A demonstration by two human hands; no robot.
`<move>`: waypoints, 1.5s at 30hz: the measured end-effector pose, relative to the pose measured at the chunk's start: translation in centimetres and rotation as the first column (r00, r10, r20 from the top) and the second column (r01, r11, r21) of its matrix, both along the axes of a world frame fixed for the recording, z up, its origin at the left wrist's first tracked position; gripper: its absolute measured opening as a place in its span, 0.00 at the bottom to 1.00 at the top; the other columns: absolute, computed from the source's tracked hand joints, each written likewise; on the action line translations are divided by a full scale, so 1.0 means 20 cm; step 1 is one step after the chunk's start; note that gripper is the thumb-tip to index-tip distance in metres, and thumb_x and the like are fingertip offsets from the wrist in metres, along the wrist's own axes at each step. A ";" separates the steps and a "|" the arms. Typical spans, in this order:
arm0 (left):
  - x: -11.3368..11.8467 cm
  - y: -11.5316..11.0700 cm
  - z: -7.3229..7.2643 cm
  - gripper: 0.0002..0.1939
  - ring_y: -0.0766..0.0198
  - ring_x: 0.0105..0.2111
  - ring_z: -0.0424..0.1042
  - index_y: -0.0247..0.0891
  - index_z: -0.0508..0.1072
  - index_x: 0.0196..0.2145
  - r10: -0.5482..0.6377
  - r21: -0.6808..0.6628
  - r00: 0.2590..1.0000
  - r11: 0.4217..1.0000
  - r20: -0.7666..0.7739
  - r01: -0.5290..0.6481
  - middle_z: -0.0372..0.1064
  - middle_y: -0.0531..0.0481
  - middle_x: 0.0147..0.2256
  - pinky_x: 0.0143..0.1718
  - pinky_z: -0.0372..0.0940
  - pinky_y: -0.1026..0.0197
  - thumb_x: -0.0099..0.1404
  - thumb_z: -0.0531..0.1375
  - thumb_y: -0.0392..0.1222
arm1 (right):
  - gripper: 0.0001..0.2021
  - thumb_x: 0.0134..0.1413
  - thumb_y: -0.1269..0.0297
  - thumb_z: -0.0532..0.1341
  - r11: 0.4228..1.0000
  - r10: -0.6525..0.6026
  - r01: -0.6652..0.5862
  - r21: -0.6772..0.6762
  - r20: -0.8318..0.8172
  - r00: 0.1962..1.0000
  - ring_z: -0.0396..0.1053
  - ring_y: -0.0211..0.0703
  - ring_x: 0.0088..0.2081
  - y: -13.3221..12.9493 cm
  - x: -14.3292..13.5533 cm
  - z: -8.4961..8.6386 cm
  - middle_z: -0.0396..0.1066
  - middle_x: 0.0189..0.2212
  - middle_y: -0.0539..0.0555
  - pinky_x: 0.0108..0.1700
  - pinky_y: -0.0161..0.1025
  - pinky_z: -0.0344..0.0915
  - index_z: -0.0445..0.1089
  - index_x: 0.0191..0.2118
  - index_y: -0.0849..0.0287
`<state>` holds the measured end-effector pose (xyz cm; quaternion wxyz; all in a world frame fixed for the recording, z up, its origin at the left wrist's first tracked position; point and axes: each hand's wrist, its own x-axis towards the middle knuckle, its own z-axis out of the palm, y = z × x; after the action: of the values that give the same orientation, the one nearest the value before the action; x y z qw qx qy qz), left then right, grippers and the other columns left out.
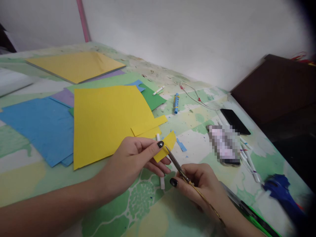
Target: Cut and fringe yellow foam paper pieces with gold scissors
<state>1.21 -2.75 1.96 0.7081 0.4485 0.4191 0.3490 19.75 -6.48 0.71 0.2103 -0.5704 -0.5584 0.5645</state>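
Note:
A small yellow paper piece (171, 140) is pinched between the thumb and fingers of my left hand (142, 153). My right hand (201, 184) grips gold-handled scissors (182, 173), whose blade tips touch the piece's near edge. Below my left hand a white stick or marker (162, 182) lies partly hidden by the fingers. A large yellow sheet (108, 118) spreads out to the left, with yellow strips (150, 125) at its right corner. Small blue scraps (181, 144) lie just beyond the held piece.
Blue sheets (41, 128) and a yellow-orange pad (76, 65) lie left. A rolled blue paper (176, 103), a cable (197, 98), a black phone (235, 121), a blurred-out phone (225, 144) and markers (250, 163) lie right. A green-handled cutter (249, 212) and blue object (281, 194) sit near right.

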 end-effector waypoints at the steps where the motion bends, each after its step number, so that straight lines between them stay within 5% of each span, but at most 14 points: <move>1: 0.00 0.00 0.00 0.13 0.63 0.25 0.76 0.32 0.74 0.28 0.001 -0.001 1.000 1.000 0.003 -0.001 0.75 0.46 0.27 0.25 0.70 0.67 0.62 0.55 0.42 | 0.19 0.44 0.56 0.63 1.000 0.002 -0.002 0.001 -0.002 1.000 0.41 0.27 0.15 0.00 0.00 0.00 0.43 0.13 0.41 0.16 0.30 0.38 0.54 0.18 0.59; 45: 0.00 0.00 -0.01 0.13 0.63 0.24 0.76 0.31 0.73 0.26 0.001 -0.015 0.999 1.000 0.047 0.000 0.75 0.47 0.25 0.24 0.71 0.68 0.63 0.55 0.41 | 0.16 0.43 0.62 0.60 0.998 0.007 -0.013 0.064 0.093 0.996 0.42 0.29 0.18 0.01 -0.01 0.00 0.44 0.14 0.43 0.18 0.31 0.39 0.53 0.16 0.59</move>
<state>1.26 -2.78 1.69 0.7208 0.4349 0.4052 0.3566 19.58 -6.25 0.72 0.1995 -0.5860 -0.5883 0.5203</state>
